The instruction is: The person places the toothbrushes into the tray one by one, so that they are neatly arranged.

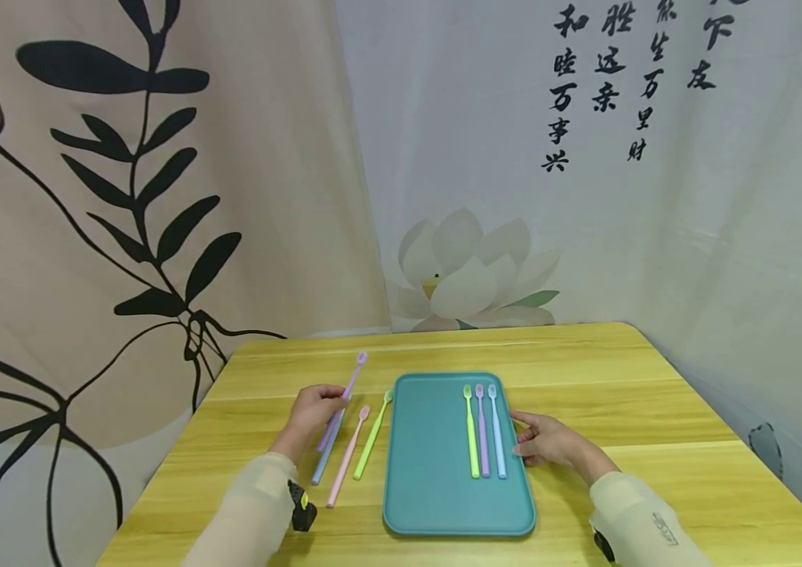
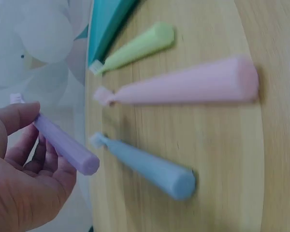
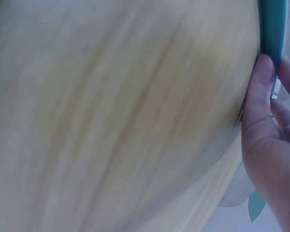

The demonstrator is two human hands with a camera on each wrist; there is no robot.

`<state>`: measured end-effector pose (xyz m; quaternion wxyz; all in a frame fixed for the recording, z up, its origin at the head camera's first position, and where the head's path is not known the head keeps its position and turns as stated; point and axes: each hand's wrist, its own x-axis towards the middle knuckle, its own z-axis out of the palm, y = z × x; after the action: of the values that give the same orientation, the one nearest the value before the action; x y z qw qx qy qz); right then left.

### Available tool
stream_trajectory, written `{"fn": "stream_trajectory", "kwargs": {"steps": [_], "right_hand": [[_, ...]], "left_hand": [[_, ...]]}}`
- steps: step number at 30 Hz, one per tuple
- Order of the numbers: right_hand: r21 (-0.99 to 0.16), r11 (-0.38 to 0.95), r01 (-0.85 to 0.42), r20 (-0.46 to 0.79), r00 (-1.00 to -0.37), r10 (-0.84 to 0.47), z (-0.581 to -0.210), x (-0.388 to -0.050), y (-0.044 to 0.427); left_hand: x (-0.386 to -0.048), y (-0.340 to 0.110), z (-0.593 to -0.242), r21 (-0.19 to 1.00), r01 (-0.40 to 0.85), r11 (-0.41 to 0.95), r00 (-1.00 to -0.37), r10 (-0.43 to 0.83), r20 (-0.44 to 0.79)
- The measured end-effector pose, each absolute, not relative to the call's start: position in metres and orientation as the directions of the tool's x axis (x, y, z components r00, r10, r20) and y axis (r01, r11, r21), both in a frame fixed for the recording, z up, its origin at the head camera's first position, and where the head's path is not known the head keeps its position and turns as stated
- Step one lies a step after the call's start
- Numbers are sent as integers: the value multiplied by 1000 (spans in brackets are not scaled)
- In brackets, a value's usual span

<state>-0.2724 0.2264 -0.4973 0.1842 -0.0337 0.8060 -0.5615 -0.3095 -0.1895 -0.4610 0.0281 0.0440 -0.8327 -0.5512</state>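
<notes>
Pinching a lilac plastic toothbrush (image 1: 354,379) between thumb and fingers of the left hand (image 1: 316,409) — closed snugly about the handle, raised above a yellow wood-grained table (image 1: 621,386), bristle end pointing away. Lying on the table nearby, left to right: one light-blue plastic toothbrush (image 1: 326,458), one pink plastic toothbrush (image 1: 348,458), one lime-green plastic toothbrush (image 1: 373,437). Standing just beside the last: one teal, round-cornered rectangular tray (image 1: 429,441). Lying side by side in its right half, heads away: a second lime-green toothbrush (image 1: 472,437), a purple toothbrush (image 1: 482,437), a second light-blue toothbrush (image 1: 498,437). Touching the tray's right edge with thumb and forefinger of the right hand (image 1: 550,441), tips parted; pinching or merely resting — cannot tell.
</notes>
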Motion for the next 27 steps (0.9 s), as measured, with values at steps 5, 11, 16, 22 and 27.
{"fn": "stream_trajectory", "kwargs": {"steps": [5,11,16,22,27], "right_hand": [[-919,363,153,-259,-928,-266,-497,-272,227],[-916,369,155,-262,-929,-261,-496,-272,226],[-916,370,156,-262,-930,-257,-496,-272,226],[-919,367,146,-251,-933,-258,-496,-272,226],[-919,365,150,-259,-927,-272,-496,-272,226]], "left_hand": [[-308,-178,-460,929,-30,368,-996,-84,1],[-309,-163,-457,949,-27,314,-996,-86,1],[-308,-151,-457,978,-41,206,-997,-72,-27],[-307,-138,-457,981,-47,189,-996,-85,-31],[-307,-128,-459,980,-52,190,-994,-105,-32]]}}
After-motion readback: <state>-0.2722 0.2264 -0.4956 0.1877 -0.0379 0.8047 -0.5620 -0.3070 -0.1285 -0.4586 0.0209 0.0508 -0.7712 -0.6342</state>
